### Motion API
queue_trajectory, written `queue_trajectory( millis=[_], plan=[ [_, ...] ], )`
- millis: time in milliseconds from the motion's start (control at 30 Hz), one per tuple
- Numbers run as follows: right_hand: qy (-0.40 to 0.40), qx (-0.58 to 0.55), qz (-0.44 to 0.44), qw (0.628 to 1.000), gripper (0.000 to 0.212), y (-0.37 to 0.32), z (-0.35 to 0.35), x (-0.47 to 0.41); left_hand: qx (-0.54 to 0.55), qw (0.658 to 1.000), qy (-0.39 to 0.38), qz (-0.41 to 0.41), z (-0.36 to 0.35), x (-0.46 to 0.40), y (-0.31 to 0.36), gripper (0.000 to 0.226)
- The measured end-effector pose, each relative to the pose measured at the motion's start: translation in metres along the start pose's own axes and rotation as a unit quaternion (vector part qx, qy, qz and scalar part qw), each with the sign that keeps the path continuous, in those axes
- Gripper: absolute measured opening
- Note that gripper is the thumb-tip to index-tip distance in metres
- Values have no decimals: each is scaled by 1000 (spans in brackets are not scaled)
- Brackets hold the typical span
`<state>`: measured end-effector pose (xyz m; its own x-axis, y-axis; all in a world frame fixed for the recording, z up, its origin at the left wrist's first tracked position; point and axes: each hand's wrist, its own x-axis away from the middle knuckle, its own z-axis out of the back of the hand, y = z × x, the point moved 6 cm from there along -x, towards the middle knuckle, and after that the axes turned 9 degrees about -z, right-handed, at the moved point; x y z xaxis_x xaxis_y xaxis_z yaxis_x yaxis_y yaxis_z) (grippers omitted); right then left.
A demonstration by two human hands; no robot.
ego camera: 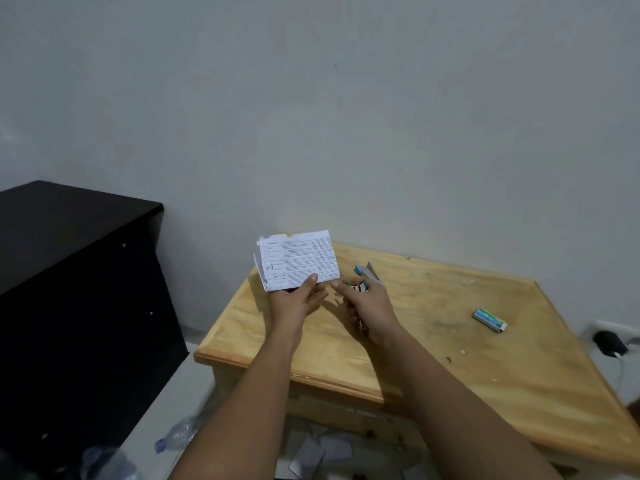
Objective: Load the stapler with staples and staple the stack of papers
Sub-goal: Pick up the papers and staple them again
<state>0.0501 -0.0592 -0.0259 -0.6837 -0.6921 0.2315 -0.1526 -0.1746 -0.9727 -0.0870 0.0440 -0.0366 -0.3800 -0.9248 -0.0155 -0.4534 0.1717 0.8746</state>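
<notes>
The left hand [294,299] holds the stack of papers [298,259] up above the far left corner of the wooden worktop [433,341]. The thumb lies on the printed front near the lower edge and the other fingers [317,299] are behind the sheets, so the stack is pinched between them. The papers stand nearly upright, with ragged edges at the top and left.

Just to the right, the right hand [367,306] is curled round the stapler [360,289]. Only a patterned part of its body shows between the fingers, and a grey metal arm with a light blue tip [360,270] sticks up beyond the knuckles. The stapler is near the lower right corner of the papers, but whether they touch cannot be told.

A small green and white staple box [489,319] lies well apart on the right of the worktop, with tiny scraps nearer the front edge. A black cabinet [69,271] stands to the left. On the floor below lie a plastic bottle [176,434] and loose cards [311,452].
</notes>
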Motion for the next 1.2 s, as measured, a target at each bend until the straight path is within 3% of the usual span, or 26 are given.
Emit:
queue_trajectory(
  millis=[133, 200, 300, 367, 467, 533, 667, 733, 867, 1000, 1200],
  plan=[
    [-27, -35, -11, 999, 37, 2, 0, -1, -68, 995, -68, -5, -6, 5, 0, 38],
    [-30, -38, -15, 999, 22, 4, 0, 0, -80, 993, -89, -3, -6, 5, -1, 41],
    [-13, -37, -7, 999, 14, 6, 5, 0, -56, 996, -71, 25, 6, -2, 2, 43],
    [5, -7, 8, 1000, 16, 5, 7, 1, -72, 995, -57, 30, 17, -11, 9, 33],
    [22, 30, 37, 999, 19, 3, 5, 4, -117, 991, -68, 11, 30, -20, 15, 17],
    [14, 48, 34, 998, 13, 1, 3, 3, -143, 987, -76, -9, 32, -20, 16, 20],
    [-54, -68, -26, 996, 21, 5, 4, 1, -118, 992, -21, -37, 35, -18, 17, 33],
    [-73, -77, -29, 994, 7, 6, 4, 4, -106, 993, -5, -48, 35, -17, 19, 36],
    [-12, 78, -28, 997, 43, 8, 0, 0, -145, 986, -22, -74, 29, -11, 20, 36],
    [-12, 52, -83, 995, 73, 9, -8, -3, -163, 982, -33, -84, 27, -10, 21, 35],
    [-31, -63, -114, 991, 58, 15, -6, -9, -198, 974, -44, -100, 24, -8, 19, 36]
  ],
)
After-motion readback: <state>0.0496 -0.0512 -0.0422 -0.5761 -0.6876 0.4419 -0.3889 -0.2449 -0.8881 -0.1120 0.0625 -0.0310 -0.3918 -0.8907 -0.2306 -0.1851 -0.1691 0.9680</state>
